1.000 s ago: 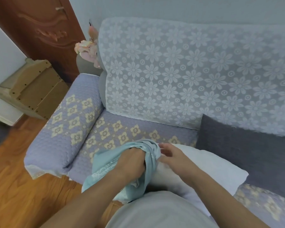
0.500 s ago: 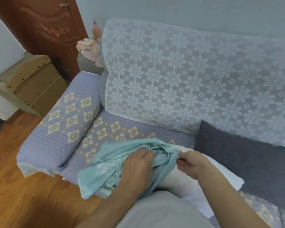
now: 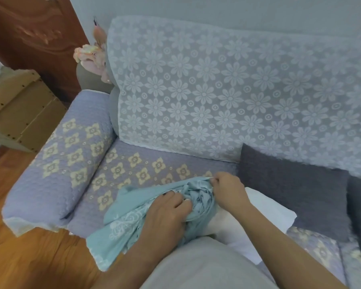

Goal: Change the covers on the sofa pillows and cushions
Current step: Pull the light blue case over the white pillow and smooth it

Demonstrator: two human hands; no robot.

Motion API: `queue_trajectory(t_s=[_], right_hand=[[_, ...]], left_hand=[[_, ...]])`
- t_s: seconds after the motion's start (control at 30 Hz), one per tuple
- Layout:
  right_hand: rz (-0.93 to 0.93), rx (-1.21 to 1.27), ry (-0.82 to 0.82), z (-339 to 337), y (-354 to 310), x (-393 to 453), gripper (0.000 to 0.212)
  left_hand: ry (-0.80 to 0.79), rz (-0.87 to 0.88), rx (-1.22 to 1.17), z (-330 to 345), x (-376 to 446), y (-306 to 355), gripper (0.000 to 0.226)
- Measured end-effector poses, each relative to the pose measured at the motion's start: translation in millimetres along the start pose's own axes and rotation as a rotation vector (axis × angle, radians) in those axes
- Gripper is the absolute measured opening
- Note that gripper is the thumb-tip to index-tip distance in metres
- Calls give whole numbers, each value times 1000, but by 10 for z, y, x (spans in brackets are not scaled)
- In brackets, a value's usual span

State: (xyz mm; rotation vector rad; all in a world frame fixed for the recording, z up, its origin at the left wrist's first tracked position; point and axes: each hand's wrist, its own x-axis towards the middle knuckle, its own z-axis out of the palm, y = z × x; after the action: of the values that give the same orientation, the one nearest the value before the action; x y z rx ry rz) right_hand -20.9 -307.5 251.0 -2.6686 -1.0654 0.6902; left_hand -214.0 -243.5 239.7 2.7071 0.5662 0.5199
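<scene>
Gripping the bunched teal cover [image 3: 133, 217], the left hand [image 3: 165, 215] has its fingers curled into the gathered folds, while the right hand [image 3: 229, 191] pinches the cover's edge just beyond it. The white pillow [image 3: 265, 211] (bare where it shows) lies under and right of the right hand on the sofa [image 3: 121, 165], a grey cushion [image 3: 290, 184] farther right.

— What do you see of the room?
— I see a pale wall [image 3: 196, 9], a dark carved wooden door [image 3: 29, 34] at left, and an orange-brown wood floor [image 3: 29, 257].
— Any furniture?
— A light wooden piece [image 3: 19, 109] beside the door, and pink flowers [image 3: 90, 55] near it.
</scene>
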Motion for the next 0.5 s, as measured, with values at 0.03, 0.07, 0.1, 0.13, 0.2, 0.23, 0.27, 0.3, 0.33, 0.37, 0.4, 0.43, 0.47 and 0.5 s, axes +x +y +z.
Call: queue_trajectory(t_s=[0.03,0.07,0.1,0.13,0.2,0.23,0.27,0.3,0.33,0.37,0.4,0.43,0.47,0.5], right_hand=[[118,24,7,57,183,63,21],[238,77,23,119,397,101,16],[375,171,19,169,590,135,18],[517,311,9,211,746,162,22],[718,804,-2,266,905,216,27],[756,1023,-9,222,878,188,28],[746,1227,-35,179,821,164,27],[704,1406,-88,104,710,95,27],[647,1553,-178,18,580,4,28],[599,1668,-298,-58,463,-95,30],[541,1738,-439,-129,384,-192,34],[520,1772,-552,-172,350,-245,39],[535,1779,-611,-194,382,-267,43],[542,1794,-630,-226,443,-260,46]], left_hand=[[9,16,9,-4,-22,2,35],[16,37,7,-12,-42,16,35],[24,58,-1,-10,-61,26,33],[28,76,-9,-9,-71,27,29],[8,35,-102,-33,-41,-10,20],[0,-28,-185,-62,4,-44,20],[-20,-99,-267,-91,54,-91,21],[-76,-171,-343,-129,110,-139,22],[-166,-233,-416,-174,174,-187,23],[-264,-270,-473,-227,248,-226,25],[-347,-267,-497,-279,323,-259,25],[-416,-233,-474,-328,396,-277,24],[-467,-185,-436,-379,467,-278,24],[-505,-146,-407,-420,527,-279,25]])
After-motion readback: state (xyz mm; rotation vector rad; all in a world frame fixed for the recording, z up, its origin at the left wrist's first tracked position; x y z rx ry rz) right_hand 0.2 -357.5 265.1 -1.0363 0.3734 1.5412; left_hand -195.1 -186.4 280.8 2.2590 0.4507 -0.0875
